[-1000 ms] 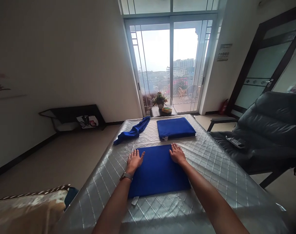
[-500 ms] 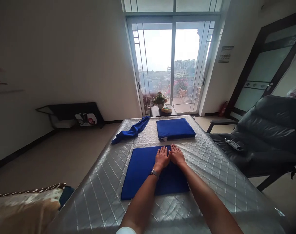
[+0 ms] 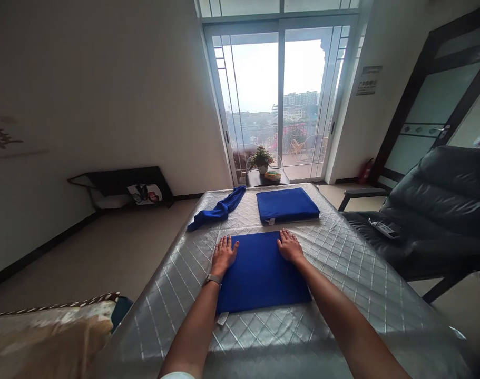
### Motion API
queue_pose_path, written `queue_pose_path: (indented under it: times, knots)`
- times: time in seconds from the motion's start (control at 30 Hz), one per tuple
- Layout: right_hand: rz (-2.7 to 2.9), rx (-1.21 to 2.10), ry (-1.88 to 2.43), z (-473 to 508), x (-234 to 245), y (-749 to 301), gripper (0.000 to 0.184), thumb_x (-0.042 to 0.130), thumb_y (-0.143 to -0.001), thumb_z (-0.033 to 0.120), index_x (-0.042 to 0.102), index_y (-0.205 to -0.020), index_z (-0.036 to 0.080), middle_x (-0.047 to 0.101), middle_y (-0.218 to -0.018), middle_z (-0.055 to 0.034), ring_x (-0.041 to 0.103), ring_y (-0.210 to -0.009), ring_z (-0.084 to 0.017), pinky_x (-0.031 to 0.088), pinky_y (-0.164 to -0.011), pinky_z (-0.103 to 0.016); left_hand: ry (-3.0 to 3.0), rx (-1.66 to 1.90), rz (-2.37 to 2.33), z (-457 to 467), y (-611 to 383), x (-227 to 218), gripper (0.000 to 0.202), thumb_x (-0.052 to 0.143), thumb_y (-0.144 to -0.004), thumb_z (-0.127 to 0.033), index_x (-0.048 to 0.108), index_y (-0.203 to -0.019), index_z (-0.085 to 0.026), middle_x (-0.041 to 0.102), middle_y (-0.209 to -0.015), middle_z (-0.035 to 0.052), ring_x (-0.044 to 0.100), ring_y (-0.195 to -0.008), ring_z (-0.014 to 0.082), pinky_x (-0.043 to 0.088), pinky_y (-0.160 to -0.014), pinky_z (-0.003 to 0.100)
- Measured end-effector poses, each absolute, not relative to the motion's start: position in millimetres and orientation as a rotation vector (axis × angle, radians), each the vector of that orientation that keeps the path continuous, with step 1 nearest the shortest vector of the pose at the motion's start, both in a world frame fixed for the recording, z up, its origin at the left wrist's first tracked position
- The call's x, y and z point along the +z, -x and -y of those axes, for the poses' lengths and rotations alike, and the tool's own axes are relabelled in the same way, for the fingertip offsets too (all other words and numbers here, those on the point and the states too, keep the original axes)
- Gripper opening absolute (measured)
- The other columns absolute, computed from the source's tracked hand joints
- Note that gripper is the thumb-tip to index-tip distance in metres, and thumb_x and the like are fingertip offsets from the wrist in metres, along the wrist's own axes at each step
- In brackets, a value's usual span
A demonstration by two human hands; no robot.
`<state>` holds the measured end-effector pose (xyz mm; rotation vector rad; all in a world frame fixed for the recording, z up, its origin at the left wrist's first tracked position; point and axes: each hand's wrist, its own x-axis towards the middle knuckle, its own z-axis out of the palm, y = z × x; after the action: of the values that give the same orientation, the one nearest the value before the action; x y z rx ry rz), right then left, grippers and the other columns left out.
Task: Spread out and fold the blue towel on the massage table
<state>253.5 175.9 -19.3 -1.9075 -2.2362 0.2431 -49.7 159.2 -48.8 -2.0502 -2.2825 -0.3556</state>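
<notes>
A folded blue cloth (image 3: 261,273) lies flat on the silver quilted mattress (image 3: 342,295) in front of me. My left hand (image 3: 224,254) rests flat on its far left corner, fingers stretched out, a watch on the wrist. My right hand (image 3: 290,246) lies flat on its far right corner, fingers also spread. Beyond it sits a second folded blue cloth (image 3: 287,205), and to the left of that a crumpled blue cloth (image 3: 218,210).
A black leather armchair (image 3: 433,210) with a remote on its seat stands right of the mattress. A small table with a potted plant (image 3: 261,159) is by the glass balcony doors. A low dark shelf (image 3: 121,187) lines the left wall. A patterned cushion (image 3: 46,337) is at lower left.
My left hand has slid from beside my right hand back across the folded cloth to its far left corner. My right hand has stayed on the far right corner.
</notes>
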Motion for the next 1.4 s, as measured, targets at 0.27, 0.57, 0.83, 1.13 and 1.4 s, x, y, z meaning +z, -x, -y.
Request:
queue_pose_path:
  times: [0.27,0.57,0.83,1.13,1.4]
  knots:
    - [2.272,0.003,1.829,-162,-6,-247,0.063,0.027,-0.100,0.028,0.035,-0.157,0.002,0.028,-0.167,-0.0137,0.019,-0.156,-0.023,0.005,-0.127,-0.041,2.035,-0.432,2.303,-160,45,-48,0.075,0.021,-0.103,-0.057,0.038,-0.156,-0.007,0.035,-0.164,0.0180,0.030,-0.153,0.0292,0.022,-0.127,0.048]
    - [2.283,0.267,1.916,-140,-12,-253,0.068,0.023,-0.104,0.042,0.025,-0.162,0.006,0.020,-0.170,-0.0094,0.013,-0.158,-0.021,0.010,-0.127,-0.040,2.004,-0.402,2.268,-158,44,-50,0.074,0.020,-0.103,-0.057,0.040,-0.155,-0.010,0.037,-0.163,0.0167,0.031,-0.153,0.0288,0.025,-0.126,0.049]
    - [2.229,0.279,1.911,-137,-12,-251,0.067,0.023,-0.103,0.042,0.027,-0.162,0.009,0.021,-0.170,-0.0082,0.014,-0.158,-0.019,0.009,-0.127,-0.038,2.045,-0.372,2.228,-161,10,-28,0.071,0.021,-0.104,-0.052,0.039,-0.156,-0.007,0.035,-0.163,0.0201,0.028,-0.154,0.0315,0.024,-0.126,0.053]
    - [2.282,0.291,1.871,-137,-14,-257,0.062,0.024,-0.105,0.035,0.026,-0.163,0.012,0.020,-0.170,-0.0084,0.013,-0.158,-0.019,0.009,-0.126,-0.037,2.578,-0.383,1.891,-145,-133,-27,0.075,0.006,-0.104,-0.056,0.037,-0.158,-0.014,0.037,-0.164,0.0115,0.028,-0.154,0.0223,0.022,-0.128,0.043]
    - [2.228,0.285,1.907,-135,-10,-253,0.066,0.025,-0.104,0.042,0.028,-0.162,0.011,0.021,-0.169,-0.0080,0.014,-0.157,-0.019,0.009,-0.126,-0.038,2.374,-0.305,2.095,-137,-52,-32,0.078,0.006,-0.102,-0.061,0.032,-0.160,-0.017,0.033,-0.166,0.0111,0.026,-0.155,0.0241,0.021,-0.127,0.047]
